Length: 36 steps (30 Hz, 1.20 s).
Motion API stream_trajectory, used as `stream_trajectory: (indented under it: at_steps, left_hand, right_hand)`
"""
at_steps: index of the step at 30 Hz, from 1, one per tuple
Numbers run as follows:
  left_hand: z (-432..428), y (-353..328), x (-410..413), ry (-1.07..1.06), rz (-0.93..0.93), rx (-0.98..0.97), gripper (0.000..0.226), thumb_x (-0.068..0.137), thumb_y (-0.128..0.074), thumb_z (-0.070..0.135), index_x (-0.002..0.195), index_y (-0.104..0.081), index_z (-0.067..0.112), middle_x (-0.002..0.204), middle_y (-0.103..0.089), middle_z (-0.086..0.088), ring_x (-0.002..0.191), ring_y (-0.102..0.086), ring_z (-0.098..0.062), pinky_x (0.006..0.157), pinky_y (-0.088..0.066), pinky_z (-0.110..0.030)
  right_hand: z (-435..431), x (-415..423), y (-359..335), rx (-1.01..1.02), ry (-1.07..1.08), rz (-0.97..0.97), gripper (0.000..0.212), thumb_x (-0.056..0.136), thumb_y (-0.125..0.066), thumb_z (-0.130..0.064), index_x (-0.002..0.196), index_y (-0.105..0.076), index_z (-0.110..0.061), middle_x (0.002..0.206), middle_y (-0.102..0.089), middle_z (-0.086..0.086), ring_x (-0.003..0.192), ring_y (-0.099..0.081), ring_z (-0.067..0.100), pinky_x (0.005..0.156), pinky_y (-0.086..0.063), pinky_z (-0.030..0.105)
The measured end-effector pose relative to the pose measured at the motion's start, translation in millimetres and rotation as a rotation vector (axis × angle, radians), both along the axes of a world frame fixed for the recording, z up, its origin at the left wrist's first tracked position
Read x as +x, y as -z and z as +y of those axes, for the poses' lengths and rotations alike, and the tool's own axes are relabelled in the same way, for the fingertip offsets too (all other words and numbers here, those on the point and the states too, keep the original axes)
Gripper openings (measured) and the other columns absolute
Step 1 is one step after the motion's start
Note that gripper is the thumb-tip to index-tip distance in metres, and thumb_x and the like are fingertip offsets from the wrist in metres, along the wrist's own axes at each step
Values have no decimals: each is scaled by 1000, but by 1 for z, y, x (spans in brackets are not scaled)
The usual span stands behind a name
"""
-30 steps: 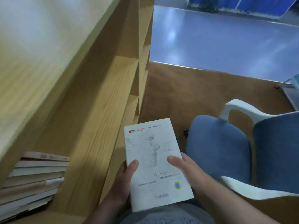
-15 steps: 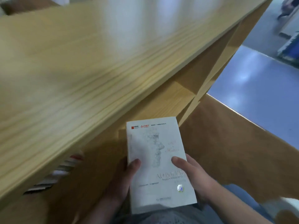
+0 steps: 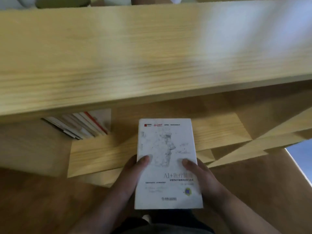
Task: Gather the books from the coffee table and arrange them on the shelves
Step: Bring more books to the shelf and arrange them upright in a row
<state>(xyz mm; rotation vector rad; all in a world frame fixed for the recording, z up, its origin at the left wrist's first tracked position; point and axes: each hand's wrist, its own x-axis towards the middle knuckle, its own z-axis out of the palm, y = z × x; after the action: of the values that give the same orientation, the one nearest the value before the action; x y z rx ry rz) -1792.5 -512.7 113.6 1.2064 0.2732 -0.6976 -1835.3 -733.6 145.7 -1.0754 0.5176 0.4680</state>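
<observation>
A white book (image 3: 166, 149) with grey cover art and a red logo lies flat, cover up, held in front of me by both hands. My left hand (image 3: 130, 176) grips its left edge, thumb on the cover. My right hand (image 3: 201, 176) grips the right edge the same way. The book hovers over the front of a light wooden shelf unit (image 3: 135, 56), whose broad top board fills the upper view. Under that board, several books (image 3: 79, 125) stand leaning in a row on a lower shelf, left of the held book.
The lower shelf board (image 3: 217, 130) to the right of the leaning books is bare. Brown carpet (image 3: 42, 200) covers the floor around me. A strip of blue floor (image 3: 302, 156) shows at the right edge.
My view has swung left to face the shelf unit squarely; the blue chair and most of the blue floor dropped out of sight. Both hands hold the book as before.
</observation>
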Motion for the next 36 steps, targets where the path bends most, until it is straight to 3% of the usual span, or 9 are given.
stream_trajectory:
  at_steps: [4,8,13,17,22,26,30,34,36]
  left_hand:
    - [13,6,-20,-54,-1,-14,61,68,-78,55,119,-71,22,117,-73,-20,105,-71,-44,91,-54,-64]
    - [25,13,-38,-57,-1,-67,53,71,-77,53,115,-74,23,118,-73,-21,106,-70,-44,94,-51,-66]
    - [29,11,-56,-107,-19,-60,42,78,-71,46,110,-75,20,115,-74,-21,104,-71,-44,95,-51,-67]
    - [26,9,-61,-163,-50,-94,46,72,-76,49,110,-75,22,116,-73,-22,105,-70,-44,91,-53,-66]
    - [6,6,-48,-259,-155,-95,53,65,-84,59,108,-74,30,113,-76,-15,102,-73,-39,77,-61,-54]
    - [-16,11,-18,-352,-249,-95,53,67,-85,54,114,-71,33,119,-74,-12,105,-72,-38,79,-61,-55]
    - [-33,15,19,-404,-393,-80,39,66,-81,40,105,-75,40,112,-77,-4,97,-76,-28,68,-62,-36]
    - [-38,24,58,-427,-525,-52,60,63,-80,33,121,-67,24,118,-74,-10,103,-74,-31,73,-62,-38]
    - [-38,32,73,-452,-579,-10,69,53,-85,40,117,-65,25,115,-75,-8,96,-76,-27,68,-63,-37]
  right_hand:
    - [12,-11,0,-84,-59,-40,49,84,-70,-29,127,-63,-8,114,-75,23,98,-75,42,72,-63,46]
    - [23,-25,5,-162,-89,-60,48,81,-66,-32,125,-65,-12,115,-77,18,102,-74,41,87,-61,54]
    - [28,-35,5,-204,-145,-98,45,83,-65,-34,124,-65,-16,113,-78,13,99,-77,34,72,-64,39]
    - [23,-30,6,-219,-178,-125,45,82,-65,-32,123,-64,-13,112,-78,15,97,-77,35,71,-64,39]
    - [0,-1,9,-208,-218,-178,47,84,-69,-27,126,-63,-7,113,-77,17,95,-77,35,69,-63,37]
    - [-22,44,16,-243,-270,-312,57,71,-81,-36,122,-66,-15,111,-78,13,94,-78,35,67,-63,37]
    - [-36,84,24,-264,-334,-478,50,78,-79,-40,125,-66,-26,121,-75,12,104,-75,36,75,-64,39]
    - [-45,123,36,-324,-322,-632,57,76,-75,-39,126,-61,-16,120,-75,13,105,-75,34,78,-64,43]
    - [-45,141,44,-341,-349,-703,54,75,-75,-38,122,-66,-15,119,-76,13,105,-75,33,84,-63,48]
